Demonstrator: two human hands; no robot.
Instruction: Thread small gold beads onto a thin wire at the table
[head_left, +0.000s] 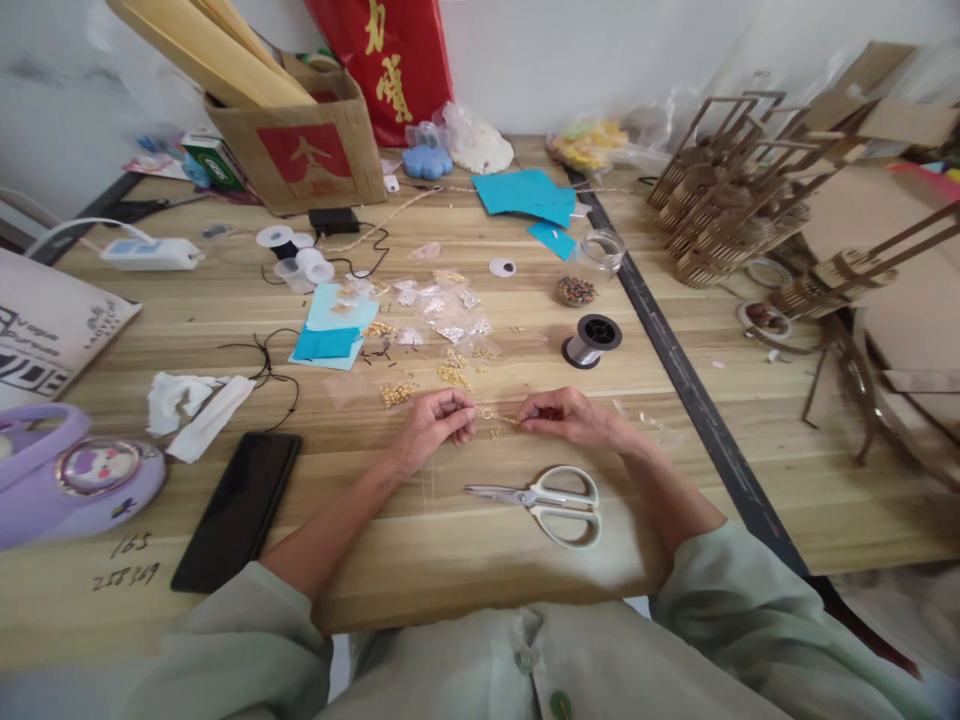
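A thin gold beaded strand (504,418) with a small ring in it stretches between my two hands, just above the table. My left hand (444,420) pinches its left end between thumb and fingers. At its right end my right hand (562,414) is closed on the strand. Tiny gold pieces (495,433) lie below it. Piles of gold beads (396,394) are beyond my left hand. White-handled scissors (547,500) rest in front of my hands, blades pointing left. A spool of clear thread (592,342) stands beyond my right hand.
A black phone (238,510), white tissue (210,412) and a purple object (82,475) are at the left. Small plastic bags (442,305), blue sheets (525,195) and a glass jar (600,255) lie farther back. Brown wooden frames (735,210) stand at the right.
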